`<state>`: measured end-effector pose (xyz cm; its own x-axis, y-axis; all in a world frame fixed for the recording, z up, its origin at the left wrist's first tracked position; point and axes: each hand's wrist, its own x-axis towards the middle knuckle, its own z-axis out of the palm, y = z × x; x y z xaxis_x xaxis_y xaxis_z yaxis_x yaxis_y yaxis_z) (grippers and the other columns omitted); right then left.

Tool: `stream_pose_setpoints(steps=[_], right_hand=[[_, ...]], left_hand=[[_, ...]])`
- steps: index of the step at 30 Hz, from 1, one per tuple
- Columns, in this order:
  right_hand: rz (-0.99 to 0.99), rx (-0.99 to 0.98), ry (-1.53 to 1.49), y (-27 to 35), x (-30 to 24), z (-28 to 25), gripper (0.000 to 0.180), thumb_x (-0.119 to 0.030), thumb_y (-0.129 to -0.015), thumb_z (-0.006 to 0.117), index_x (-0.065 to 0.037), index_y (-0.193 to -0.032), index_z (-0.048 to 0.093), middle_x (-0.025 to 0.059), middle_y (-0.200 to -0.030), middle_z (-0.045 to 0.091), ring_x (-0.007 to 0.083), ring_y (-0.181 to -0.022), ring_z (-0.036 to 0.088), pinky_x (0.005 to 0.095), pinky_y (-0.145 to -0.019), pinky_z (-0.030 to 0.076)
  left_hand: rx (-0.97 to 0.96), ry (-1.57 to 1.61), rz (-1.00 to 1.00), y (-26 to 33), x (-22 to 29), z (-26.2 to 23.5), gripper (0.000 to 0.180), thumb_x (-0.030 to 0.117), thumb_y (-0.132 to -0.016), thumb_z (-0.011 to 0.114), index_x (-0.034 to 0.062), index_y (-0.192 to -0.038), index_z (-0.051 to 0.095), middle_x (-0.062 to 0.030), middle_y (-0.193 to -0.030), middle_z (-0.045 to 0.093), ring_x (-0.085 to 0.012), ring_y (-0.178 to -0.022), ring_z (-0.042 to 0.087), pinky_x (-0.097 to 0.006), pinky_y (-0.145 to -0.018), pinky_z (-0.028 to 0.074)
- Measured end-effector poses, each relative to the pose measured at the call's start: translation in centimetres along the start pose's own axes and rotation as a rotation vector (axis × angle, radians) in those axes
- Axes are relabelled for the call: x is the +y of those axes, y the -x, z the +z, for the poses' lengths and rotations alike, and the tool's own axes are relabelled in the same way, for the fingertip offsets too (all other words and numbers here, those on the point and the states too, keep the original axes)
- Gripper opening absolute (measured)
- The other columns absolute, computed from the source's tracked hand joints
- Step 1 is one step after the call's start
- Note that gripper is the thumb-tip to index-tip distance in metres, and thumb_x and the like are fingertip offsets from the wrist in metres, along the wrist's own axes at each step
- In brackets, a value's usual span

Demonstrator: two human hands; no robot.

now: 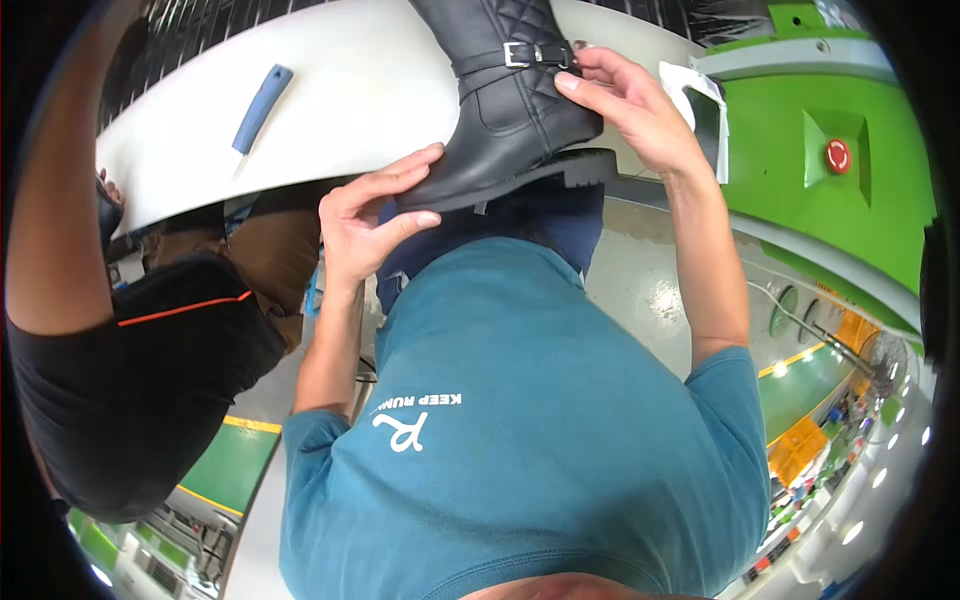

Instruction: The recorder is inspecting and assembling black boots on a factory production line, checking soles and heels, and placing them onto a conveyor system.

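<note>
My left hand (365, 215) pinches the toe of the black boot (505, 110); my right hand (630, 105) clasps its buckled heel, sole on the white table (370, 90)

A curved white work surface (370, 80) spans the upper part of the view, with a dark ribbed belt (190, 30) running behind it. To the right stands a bright green machine housing (790, 170) carrying a round red push button (838, 155). Below lies a glossy pale grey floor (650, 300) that reflects the light, marked with green painted zones (230, 465) edged by yellow lines (250, 425). Bright round ceiling lamps (880, 477) glow along the lower right rim.
</note>
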<state>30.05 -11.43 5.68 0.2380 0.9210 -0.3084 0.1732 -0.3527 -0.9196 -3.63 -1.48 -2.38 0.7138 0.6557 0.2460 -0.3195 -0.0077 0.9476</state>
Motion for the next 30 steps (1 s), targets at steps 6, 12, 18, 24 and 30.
stream_pose_setpoints(steps=[6,12,18,24,30], right_hand=[[-0.35,0.307,0.128,6.3,-5.7,-2.9,0.044,-0.009,-0.101,0.081,-0.002,-0.142,0.066,0.0088,-0.136,0.074,0.0173,-0.121,0.071,0.0345,-0.106,0.055],[-0.881,0.189,0.539,6.5,-8.1,-4.4,0.049,-0.006,-0.093,0.083,0.0,-0.139,0.067,0.0126,-0.132,0.075,0.0262,-0.119,0.073,0.0386,-0.104,0.057],[-0.911,0.558,0.303,5.6,-5.7,-5.7,0.034,-0.025,-0.109,0.073,0.0,-0.133,0.069,0.01,-0.125,0.073,0.0232,-0.11,0.073,0.0393,-0.096,0.058],[-0.682,0.602,-0.352,2.5,2.9,-0.3,0.064,-0.062,-0.117,0.044,-0.004,-0.136,0.064,0.0062,-0.108,0.07,0.0125,-0.088,0.066,0.0291,-0.075,0.051],[-0.853,0.729,-0.216,1.9,0.0,2.1,0.04,-0.037,-0.116,0.051,0.0,-0.115,0.066,0.0107,-0.088,0.064,0.0248,-0.077,0.062,0.0389,-0.073,0.05]], left_hand=[[-0.11,-0.643,0.379,-5.6,6.0,6.2,0.046,0.001,-0.075,0.098,-0.0017,-0.117,0.081,-0.0278,-0.133,0.078,-0.0445,-0.135,0.071,-0.05,-0.115,0.057],[-0.206,-1.143,0.939,-14.2,15.3,14.0,0.063,0.026,-0.07,0.099,0.0115,-0.128,0.081,-0.0145,-0.126,0.082,-0.0398,-0.127,0.073,-0.049,-0.107,0.058],[-0.405,-1.52,0.532,-17.6,16.7,12.3,0.068,0.041,-0.073,0.099,0.0145,-0.132,0.078,-0.0033,-0.101,0.083,-0.026,-0.085,0.079,-0.037,-0.078,0.062],[-0.428,-1.394,0.329,-19.0,16.6,11.3,0.06,0.044,-0.074,0.1,0.0039,-0.116,0.083,-0.0097,-0.088,0.075,-0.0265,-0.077,0.076,-0.036,-0.071,0.057],[-0.621,-1.457,0.373,-19.5,17.2,12.3,0.059,0.048,-0.08,0.095,0.0042,-0.118,0.081,-0.0102,-0.089,0.075,-0.0304,-0.074,0.073,-0.039,-0.07,0.056]])
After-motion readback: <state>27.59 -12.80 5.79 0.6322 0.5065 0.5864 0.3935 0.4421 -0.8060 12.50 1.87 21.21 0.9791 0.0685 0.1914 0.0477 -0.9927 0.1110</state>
